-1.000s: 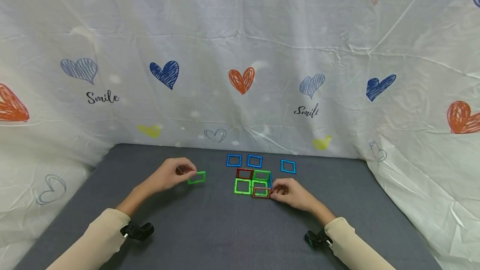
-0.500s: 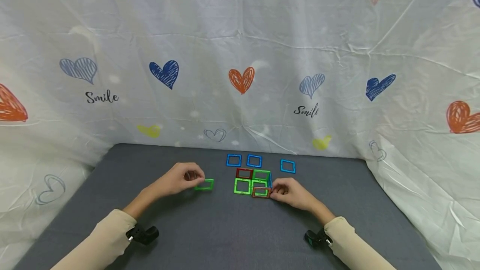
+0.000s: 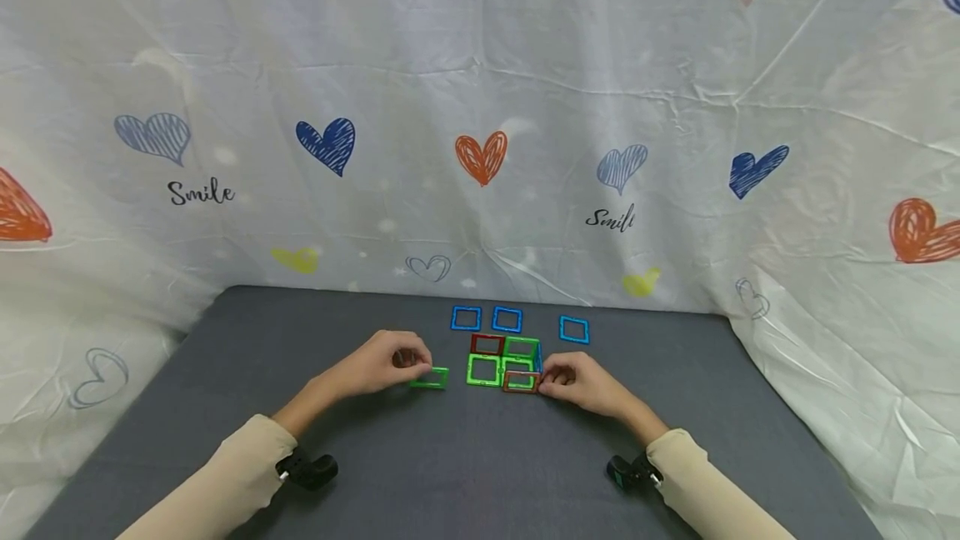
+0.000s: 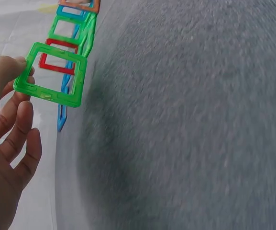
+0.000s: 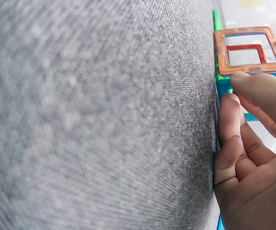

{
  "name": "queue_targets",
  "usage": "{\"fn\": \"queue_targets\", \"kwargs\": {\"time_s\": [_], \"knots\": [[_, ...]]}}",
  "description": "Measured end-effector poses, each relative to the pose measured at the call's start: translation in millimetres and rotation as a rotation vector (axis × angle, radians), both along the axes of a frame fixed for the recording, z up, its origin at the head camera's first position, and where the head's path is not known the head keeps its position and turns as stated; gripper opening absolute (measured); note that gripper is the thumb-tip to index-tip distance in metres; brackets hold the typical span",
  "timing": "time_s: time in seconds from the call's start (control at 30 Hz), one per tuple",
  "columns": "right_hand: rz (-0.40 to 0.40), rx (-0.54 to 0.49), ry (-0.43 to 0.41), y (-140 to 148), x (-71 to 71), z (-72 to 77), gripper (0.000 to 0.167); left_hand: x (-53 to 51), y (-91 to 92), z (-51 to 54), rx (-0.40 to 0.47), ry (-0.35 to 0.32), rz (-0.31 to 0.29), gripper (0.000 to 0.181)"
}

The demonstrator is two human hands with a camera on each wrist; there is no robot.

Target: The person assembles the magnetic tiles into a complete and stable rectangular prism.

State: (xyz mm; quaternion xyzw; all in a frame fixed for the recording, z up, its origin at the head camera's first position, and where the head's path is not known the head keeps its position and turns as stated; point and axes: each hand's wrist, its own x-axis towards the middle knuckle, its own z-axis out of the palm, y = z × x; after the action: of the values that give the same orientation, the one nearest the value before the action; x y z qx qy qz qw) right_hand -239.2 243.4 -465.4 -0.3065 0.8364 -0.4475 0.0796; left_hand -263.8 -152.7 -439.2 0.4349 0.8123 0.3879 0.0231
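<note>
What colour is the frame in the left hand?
The frame is green, best seen in the left wrist view.

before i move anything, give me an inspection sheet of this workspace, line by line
surface: dark grey tabletop
job's things: red, green, blue and orange square tile frames in a touching cluster; three blue square tile frames lie loose behind it
clutter: nothing seen
hands: left hand pinches a green square tile frame, apart from the cluster; right hand holds the edge of the orange square tile frame with its fingers
cables: nothing seen
surroundings: white curtain printed with hearts and "Smile"
</note>
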Motion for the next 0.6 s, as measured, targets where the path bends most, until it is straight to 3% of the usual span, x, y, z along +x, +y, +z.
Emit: {"fn": "queue_targets", "kwargs": {"time_s": [0.27, 0.6], "knots": [[-0.002, 0.013, -0.004, -1, -0.5, 0.5, 0.008, 0.5, 14.8, -6.3, -0.002, -0.027, -0.024, 0.006], [-0.005, 0.025, 0.002, -1, -1.2, 0.1, 0.008, -0.9, 25.4, -10.3, 0.016, -0.004, -0.041, 0.007]]}}
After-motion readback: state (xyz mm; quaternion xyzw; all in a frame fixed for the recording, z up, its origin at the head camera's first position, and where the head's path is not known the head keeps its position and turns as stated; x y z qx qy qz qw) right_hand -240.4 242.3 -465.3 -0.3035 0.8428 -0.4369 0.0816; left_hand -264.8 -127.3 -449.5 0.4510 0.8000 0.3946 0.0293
